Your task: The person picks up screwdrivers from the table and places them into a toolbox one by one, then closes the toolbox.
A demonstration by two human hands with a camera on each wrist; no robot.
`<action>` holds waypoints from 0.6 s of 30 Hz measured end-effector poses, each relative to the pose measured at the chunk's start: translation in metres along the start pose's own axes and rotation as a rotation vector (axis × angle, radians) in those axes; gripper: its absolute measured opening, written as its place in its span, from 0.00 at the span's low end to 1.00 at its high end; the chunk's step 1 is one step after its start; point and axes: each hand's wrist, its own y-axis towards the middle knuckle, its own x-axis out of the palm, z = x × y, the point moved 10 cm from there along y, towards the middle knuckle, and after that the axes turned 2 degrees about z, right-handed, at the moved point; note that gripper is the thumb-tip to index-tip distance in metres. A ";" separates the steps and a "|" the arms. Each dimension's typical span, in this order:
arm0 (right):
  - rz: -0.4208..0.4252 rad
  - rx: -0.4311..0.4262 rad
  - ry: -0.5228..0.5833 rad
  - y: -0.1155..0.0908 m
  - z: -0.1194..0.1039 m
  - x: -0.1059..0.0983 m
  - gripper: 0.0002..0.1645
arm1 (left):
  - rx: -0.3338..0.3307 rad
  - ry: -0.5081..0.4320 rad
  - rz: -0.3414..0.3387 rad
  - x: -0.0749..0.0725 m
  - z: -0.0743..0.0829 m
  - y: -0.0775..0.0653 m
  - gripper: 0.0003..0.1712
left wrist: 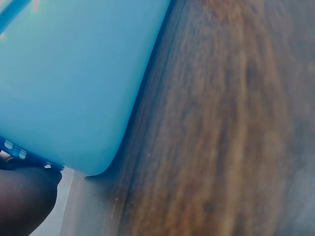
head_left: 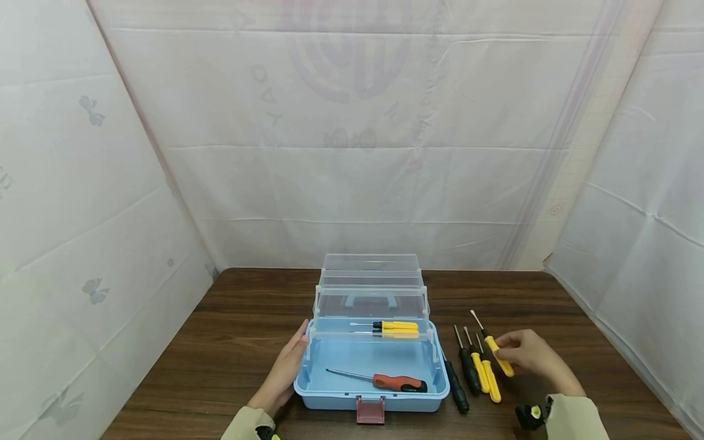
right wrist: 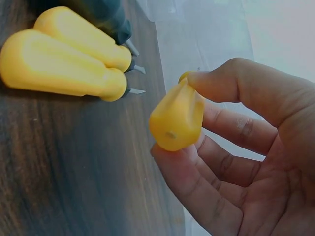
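My right hand pinches the handle of a yellow screwdriver, right of the other tools. In the right wrist view the thumb and fingers grip that yellow handle, butt end toward the camera. A light blue toolbox stands open at the middle of the table. Against its left side rests my left hand, fingers extended along the wall. Inside the box lies a red and black screwdriver. Two yellow and black screwdrivers show at its back, partly behind the clear tray.
Between box and right hand lie several screwdrivers: a black one by the box wall, another black one, and two yellow ones. Clear trays rise behind the box, and a pink latch hangs at its front. White sheets surround the wooden table.
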 end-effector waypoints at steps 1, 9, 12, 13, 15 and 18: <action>0.000 -0.005 -0.001 0.000 -0.001 0.000 0.22 | -0.004 0.003 0.002 0.000 0.000 0.000 0.38; -0.009 -0.028 0.013 -0.002 -0.011 -0.003 0.22 | -0.030 0.011 0.010 -0.001 -0.001 0.000 0.36; -0.008 -0.064 -0.007 -0.003 -0.019 -0.006 0.22 | -0.026 0.009 0.010 -0.001 -0.001 0.000 0.36; -0.002 -0.066 -0.009 -0.003 -0.021 -0.006 0.21 | -0.024 0.009 0.009 -0.001 -0.001 0.000 0.36; -0.003 -0.094 -0.022 -0.004 -0.027 -0.007 0.21 | -0.020 0.010 0.008 -0.001 -0.001 0.000 0.37; -0.002 -0.121 -0.024 -0.004 -0.033 -0.008 0.21 | -0.017 0.016 0.007 -0.001 0.000 0.000 0.37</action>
